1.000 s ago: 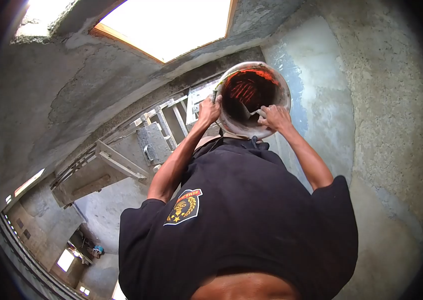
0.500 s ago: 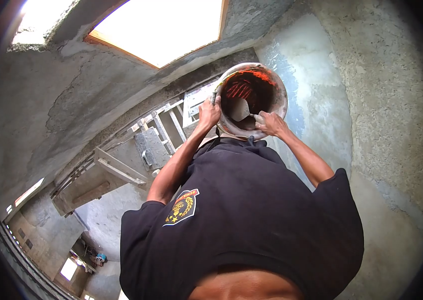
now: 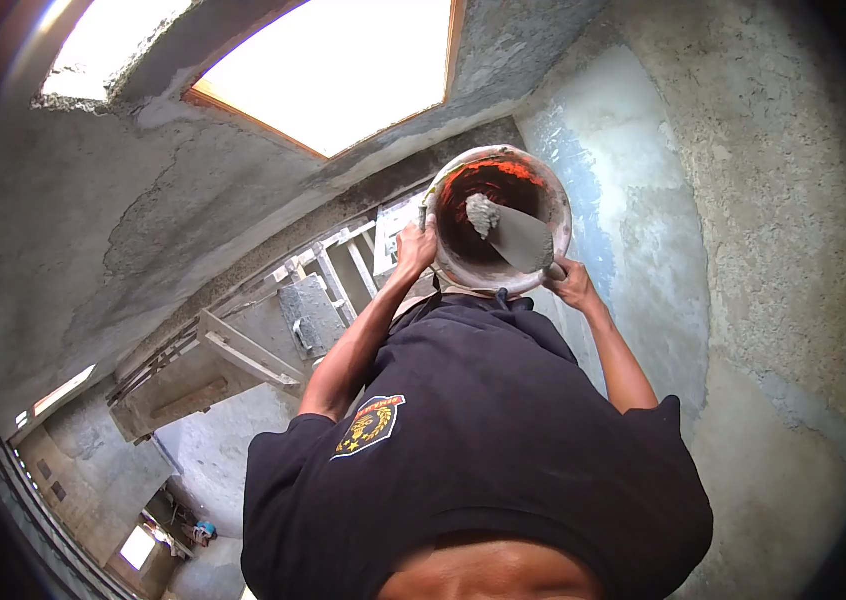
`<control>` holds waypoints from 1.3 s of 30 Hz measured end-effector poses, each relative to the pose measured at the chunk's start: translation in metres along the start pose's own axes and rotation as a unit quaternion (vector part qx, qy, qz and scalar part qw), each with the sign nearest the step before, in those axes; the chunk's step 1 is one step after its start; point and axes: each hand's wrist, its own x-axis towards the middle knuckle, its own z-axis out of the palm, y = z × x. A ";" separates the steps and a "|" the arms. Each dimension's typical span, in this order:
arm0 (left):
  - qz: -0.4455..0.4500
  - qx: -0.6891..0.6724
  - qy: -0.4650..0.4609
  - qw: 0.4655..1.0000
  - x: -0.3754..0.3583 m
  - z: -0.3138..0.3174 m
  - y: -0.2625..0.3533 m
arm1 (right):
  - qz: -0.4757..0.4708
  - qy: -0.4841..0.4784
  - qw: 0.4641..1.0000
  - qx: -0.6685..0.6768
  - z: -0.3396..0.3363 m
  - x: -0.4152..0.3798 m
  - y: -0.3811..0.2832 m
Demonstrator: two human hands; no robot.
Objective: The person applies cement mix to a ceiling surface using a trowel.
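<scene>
A round bucket (image 3: 560, 200), orange-red inside and crusted with grey on its rim, is tipped so its mouth faces me. My left hand (image 3: 416, 247) is closed at the bucket's left rim, with a short dark piece sticking up past the fingers that I cannot make out. My right hand (image 3: 573, 284) is wrapped round the handle of a trowel at the lower right of the rim. The trowel's grey blade (image 3: 525, 241) lies across the bucket's mouth, pointing up and left. On its tip sits a lump of wet grey mortar (image 3: 483, 214). The bucket's bottom is in shadow.
Left of me stands a wooden scaffold (image 3: 253, 355) with a grey board with a handle (image 3: 307, 315) on it. A bare cement wall (image 3: 783, 250) rises at right. A bright window opening (image 3: 333, 75) is ahead. The floor (image 3: 228, 440) shows far below.
My right hand has drawn back right and down, bringing the trowel up out of the bucket's depth with mortar on its tip. The bucket sits slightly lower in view; my left hand stays at its rim.
</scene>
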 end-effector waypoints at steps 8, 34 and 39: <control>-0.007 -0.001 0.012 1.000 0.001 0.002 -0.009 | 0.015 0.104 0.993 -0.060 0.016 -0.014 -0.004; 0.162 -0.332 0.048 0.928 -0.089 -0.155 0.082 | -0.464 0.188 0.859 -0.107 -0.116 0.154 -0.352; 0.156 -0.300 0.139 0.931 -0.123 -0.218 0.067 | -0.652 0.220 0.702 -0.185 -0.119 0.178 -0.506</control>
